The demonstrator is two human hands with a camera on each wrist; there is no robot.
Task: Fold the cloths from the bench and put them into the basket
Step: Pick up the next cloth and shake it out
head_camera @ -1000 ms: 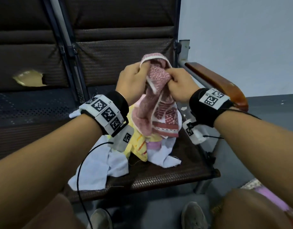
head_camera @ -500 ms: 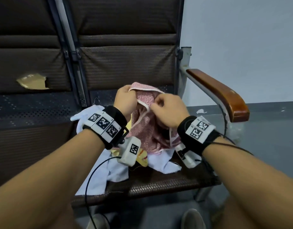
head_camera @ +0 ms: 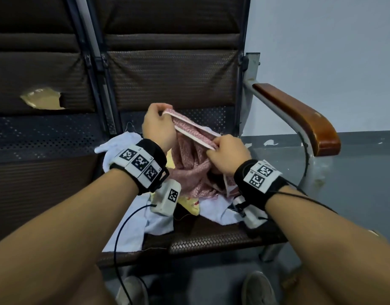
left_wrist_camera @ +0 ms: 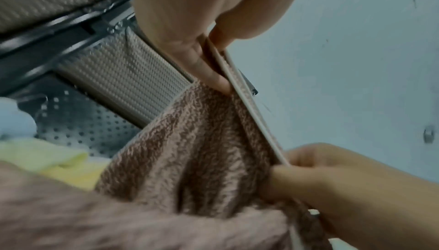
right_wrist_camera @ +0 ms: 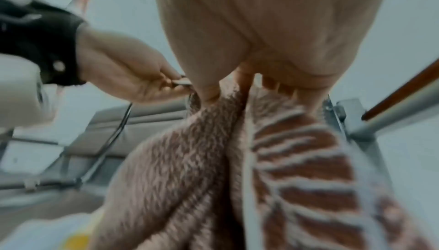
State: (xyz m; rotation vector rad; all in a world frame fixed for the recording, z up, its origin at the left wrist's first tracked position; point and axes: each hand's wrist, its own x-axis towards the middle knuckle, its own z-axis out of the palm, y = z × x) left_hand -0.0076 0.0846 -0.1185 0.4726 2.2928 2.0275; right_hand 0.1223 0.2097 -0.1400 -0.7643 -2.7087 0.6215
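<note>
A pink patterned towel (head_camera: pixel 194 168) with a white hem hangs between both hands above the bench seat (head_camera: pixel 211 241). My left hand (head_camera: pixel 159 126) pinches the far end of the hem, and my right hand (head_camera: pixel 225 155) pinches the near end, so the edge is stretched taut between them. In the left wrist view the left fingers (left_wrist_camera: pixel 213 77) clamp the towel (left_wrist_camera: pixel 190 150) edge. In the right wrist view the towel (right_wrist_camera: pixel 237 169) drops from the right hand's pinch. White cloths (head_camera: pixel 132 225) and a yellow cloth (head_camera: pixel 189 203) lie under it on the seat. No basket is in view.
The bench has a dark woven backrest (head_camera: pixel 172 78) and a wooden armrest (head_camera: pixel 299 115) on a metal frame at the right. A torn seat back (head_camera: pixel 42 100) is at left. Grey floor and my shoes (head_camera: pixel 258 289) lie below the seat's front edge.
Both hands lowered the towel from chest height toward the seat and drew apart, stretching its hemmed edge straight between them.
</note>
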